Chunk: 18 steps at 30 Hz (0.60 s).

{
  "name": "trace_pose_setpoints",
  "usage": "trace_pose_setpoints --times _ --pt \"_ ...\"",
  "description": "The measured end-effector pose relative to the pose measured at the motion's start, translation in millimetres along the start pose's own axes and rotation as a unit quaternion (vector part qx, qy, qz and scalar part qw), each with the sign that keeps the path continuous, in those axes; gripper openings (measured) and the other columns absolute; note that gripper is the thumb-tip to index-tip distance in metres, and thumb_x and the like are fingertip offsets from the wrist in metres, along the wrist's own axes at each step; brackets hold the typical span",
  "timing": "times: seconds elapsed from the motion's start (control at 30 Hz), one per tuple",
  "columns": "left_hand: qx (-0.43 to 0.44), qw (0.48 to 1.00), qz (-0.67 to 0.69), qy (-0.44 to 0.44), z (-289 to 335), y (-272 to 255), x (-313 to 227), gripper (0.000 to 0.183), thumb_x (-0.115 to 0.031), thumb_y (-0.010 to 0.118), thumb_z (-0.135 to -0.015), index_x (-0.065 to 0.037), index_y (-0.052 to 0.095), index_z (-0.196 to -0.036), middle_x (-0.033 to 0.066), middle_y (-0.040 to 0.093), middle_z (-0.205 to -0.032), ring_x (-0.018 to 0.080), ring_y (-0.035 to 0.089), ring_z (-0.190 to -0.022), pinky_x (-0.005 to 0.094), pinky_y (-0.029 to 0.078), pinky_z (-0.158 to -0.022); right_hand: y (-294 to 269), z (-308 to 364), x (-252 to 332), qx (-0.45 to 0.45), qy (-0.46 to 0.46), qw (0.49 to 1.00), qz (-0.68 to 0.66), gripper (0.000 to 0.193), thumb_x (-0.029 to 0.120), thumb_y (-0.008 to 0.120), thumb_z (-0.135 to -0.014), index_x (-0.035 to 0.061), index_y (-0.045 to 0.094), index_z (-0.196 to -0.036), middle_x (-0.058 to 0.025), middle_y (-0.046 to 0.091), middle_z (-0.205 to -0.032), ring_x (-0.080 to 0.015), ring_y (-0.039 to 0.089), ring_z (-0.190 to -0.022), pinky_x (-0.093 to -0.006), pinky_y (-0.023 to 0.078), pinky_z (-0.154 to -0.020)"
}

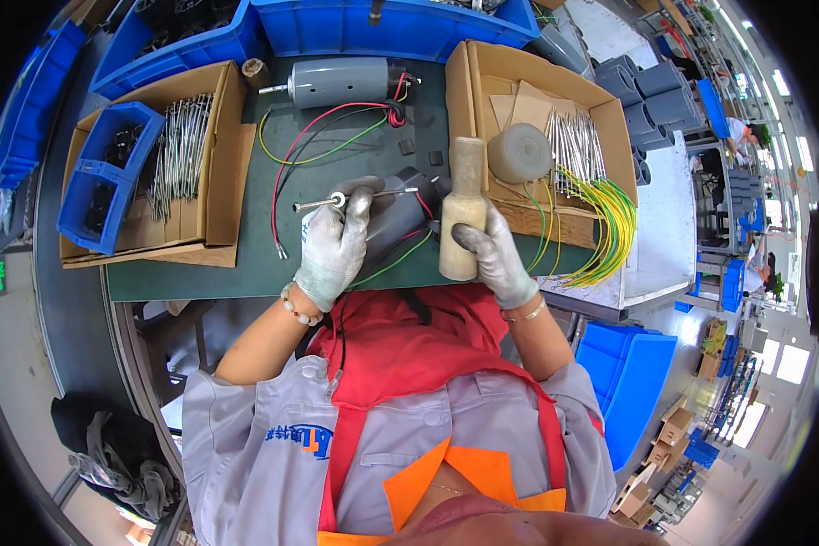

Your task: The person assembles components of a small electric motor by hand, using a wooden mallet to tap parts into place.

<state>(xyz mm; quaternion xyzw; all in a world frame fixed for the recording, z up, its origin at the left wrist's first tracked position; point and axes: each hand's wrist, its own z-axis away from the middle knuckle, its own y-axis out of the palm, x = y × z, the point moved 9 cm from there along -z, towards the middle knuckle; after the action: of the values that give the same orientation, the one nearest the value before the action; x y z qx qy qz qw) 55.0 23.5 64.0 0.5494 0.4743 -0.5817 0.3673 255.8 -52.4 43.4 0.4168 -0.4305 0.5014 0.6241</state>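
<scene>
My left hand, in a white glove with grey fingertips, pinches a long thin metal rod lying roughly level. A small white ring sits on the rod near its left end. Gloved too, my right hand grips a pale bottle-shaped block, wide below with a narrower neck on top, held upright. Between the hands lies a grey cylindrical motor, partly hidden by the left hand, with red and green wires beside it. Farther off, a second grey motor rests on its side, trailing red, black and yellow-green wires.
On the left, a cardboard box holds metal rods and blue bins. The right cardboard box contains rods, yellow-green wires and a tape-like grey roll. Blue crates line the dark green table's far edge.
</scene>
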Motion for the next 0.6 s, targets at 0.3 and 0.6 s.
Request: trace_pose_setpoints --times 0.3,0.6 --pt "-0.015 1.000 -0.002 0.026 -15 -6 8 0.029 -0.023 0.050 -0.101 0.000 0.065 -0.111 0.0146 0.072 -0.092 0.0209 0.069 -0.085 0.0315 0.052 -0.078 -34 33 93 0.012 -0.045 0.974 0.223 0.070 0.026 0.066 -0.084 -0.0023 0.035 -0.141 -0.0211 0.057 -0.123 -0.0264 0.060 -0.111 -0.0385 0.048 -0.097" --pt "-0.040 0.973 -0.159 0.165 -9 -6 -9 0.029 -0.027 0.051 -0.098 -0.002 0.065 -0.098 0.0166 0.066 -0.084 0.0387 0.061 -0.076 0.0440 0.048 -0.071 137 48 236 0.175 -0.402 0.729 0.526 0.070 0.021 0.074 -0.072 0.0154 0.047 -0.136 -0.0170 0.064 -0.108 -0.0343 0.065 -0.096 -0.0430 0.053 -0.084"
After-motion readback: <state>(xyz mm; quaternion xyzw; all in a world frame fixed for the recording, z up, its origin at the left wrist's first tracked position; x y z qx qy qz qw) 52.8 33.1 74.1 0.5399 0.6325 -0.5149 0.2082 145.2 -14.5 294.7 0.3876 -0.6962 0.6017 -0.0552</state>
